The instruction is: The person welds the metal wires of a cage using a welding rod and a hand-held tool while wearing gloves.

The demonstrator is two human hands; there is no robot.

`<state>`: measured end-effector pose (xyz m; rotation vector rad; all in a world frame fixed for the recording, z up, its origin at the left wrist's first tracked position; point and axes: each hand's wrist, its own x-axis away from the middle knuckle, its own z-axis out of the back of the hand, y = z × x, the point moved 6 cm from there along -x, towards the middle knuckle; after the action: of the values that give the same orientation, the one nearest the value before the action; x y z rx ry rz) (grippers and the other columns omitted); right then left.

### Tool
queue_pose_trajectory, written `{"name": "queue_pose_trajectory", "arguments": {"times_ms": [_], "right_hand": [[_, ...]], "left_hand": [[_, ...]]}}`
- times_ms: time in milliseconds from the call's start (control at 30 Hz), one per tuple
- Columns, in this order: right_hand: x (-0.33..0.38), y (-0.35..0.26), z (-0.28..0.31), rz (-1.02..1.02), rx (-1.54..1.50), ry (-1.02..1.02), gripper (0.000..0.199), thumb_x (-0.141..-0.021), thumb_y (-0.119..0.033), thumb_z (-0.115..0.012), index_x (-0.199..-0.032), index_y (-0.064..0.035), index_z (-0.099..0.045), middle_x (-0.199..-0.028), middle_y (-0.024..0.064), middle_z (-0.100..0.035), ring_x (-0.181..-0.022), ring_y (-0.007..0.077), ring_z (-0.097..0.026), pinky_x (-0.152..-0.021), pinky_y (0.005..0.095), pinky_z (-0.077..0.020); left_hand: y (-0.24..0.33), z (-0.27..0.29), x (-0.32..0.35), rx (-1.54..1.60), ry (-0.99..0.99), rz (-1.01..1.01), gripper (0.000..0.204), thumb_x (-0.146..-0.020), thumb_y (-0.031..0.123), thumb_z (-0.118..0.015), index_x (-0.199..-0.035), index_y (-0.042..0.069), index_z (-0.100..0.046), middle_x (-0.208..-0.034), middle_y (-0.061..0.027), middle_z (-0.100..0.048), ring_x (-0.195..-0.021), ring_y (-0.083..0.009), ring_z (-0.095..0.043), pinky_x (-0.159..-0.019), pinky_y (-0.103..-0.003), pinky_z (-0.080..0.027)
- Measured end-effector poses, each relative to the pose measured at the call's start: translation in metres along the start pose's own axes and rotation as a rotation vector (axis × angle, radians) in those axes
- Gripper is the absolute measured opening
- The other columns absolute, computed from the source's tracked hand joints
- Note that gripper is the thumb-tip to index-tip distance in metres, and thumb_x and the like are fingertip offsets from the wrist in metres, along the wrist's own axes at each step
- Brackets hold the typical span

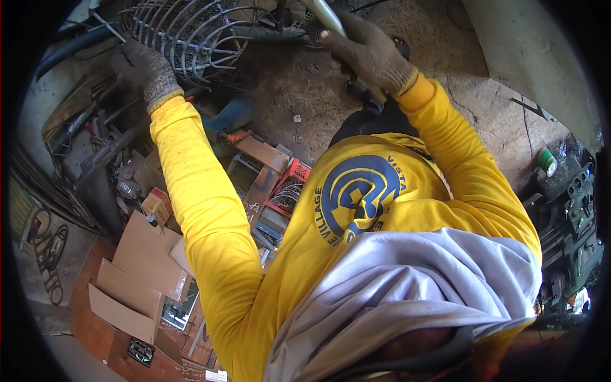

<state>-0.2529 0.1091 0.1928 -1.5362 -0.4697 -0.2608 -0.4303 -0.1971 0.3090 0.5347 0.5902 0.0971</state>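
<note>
Both my hands wear brown knitted gloves. At the upper left, my left hand is closed at the end of a thin metal rod, beside a curved cage of metal bars. The cage's upper part runs out of the picture. My right hand is wrapped round a pale, smooth bar at the top centre. One end of this bar leaves the upper edge, so its kind does not show.
Below my left arm stand an opened cardboard box and a red crate with coiled wire. Metal scraps crowd the left side. Dark green machinery and a green can stand at the right, below a pale panel.
</note>
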Motion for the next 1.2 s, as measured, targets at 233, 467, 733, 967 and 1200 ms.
{"name": "queue_pose_trajectory", "arguments": {"times_ms": [233,467,733,967,1200], "right_hand": [[-0.067,-0.111,0.042,0.517,0.921,0.317,0.052,-0.095,-0.019,-0.056,-0.145,-0.0046,-0.048,-0.093,0.0186,-0.069,-0.080,0.0325,-0.069,-0.070,0.0423,-0.0547],[-0.096,-0.156,0.032,0.350,1.358,0.280,0.048,-0.094,-0.015,-0.055,-0.141,-0.0064,-0.053,-0.103,0.0191,-0.069,-0.099,0.0342,-0.069,-0.079,0.0446,-0.0555],[-0.110,-0.136,0.044,0.386,1.466,0.444,0.052,-0.092,-0.025,-0.063,-0.142,-0.0147,-0.054,-0.133,0.0178,-0.059,-0.110,0.0361,-0.066,-0.086,0.0439,-0.0551],[0.029,-0.080,0.029,1.035,1.099,0.755,0.055,-0.088,-0.039,-0.073,-0.134,-0.0106,-0.060,-0.109,0.0160,-0.065,-0.096,0.0312,-0.066,-0.083,0.0433,-0.0546],[0.119,0.102,0.082,0.069,1.063,0.263,0.054,-0.089,-0.034,-0.070,-0.136,-0.0092,-0.059,-0.133,0.0249,-0.058,-0.123,0.0437,-0.056,-0.103,0.0447,-0.0465]], "left_hand": [[-0.008,-0.007,-0.004,0.004,-0.031,0.036,0.043,-0.098,0.036,-0.056,-0.124,0.003,-0.067,-0.114,-0.0223,-0.071,-0.104,-0.0360,-0.068,-0.091,-0.041,-0.052],[-0.019,-0.009,-0.006,0.090,0.071,-0.149,0.047,-0.098,0.043,-0.054,-0.126,0.007,-0.067,-0.119,-0.0230,-0.069,-0.110,-0.0400,-0.065,-0.095,-0.044,-0.050],[-0.023,-0.014,-0.004,0.070,0.044,-0.066,0.043,-0.098,0.040,-0.056,-0.120,0.006,-0.068,-0.109,-0.0235,-0.072,-0.103,-0.0386,-0.068,-0.089,-0.045,-0.052],[-0.008,-0.008,0.005,-0.049,0.008,0.003,0.044,-0.101,0.039,-0.050,-0.120,0.003,-0.065,-0.112,-0.0277,-0.067,-0.106,-0.0473,-0.062,-0.091,-0.051,-0.049],[-0.068,-0.022,-0.005,0.437,-0.096,0.230,0.043,-0.099,0.039,-0.055,-0.124,0.006,-0.065,-0.113,-0.0238,-0.070,-0.106,-0.0372,-0.066,-0.090,-0.044,-0.052]]}}
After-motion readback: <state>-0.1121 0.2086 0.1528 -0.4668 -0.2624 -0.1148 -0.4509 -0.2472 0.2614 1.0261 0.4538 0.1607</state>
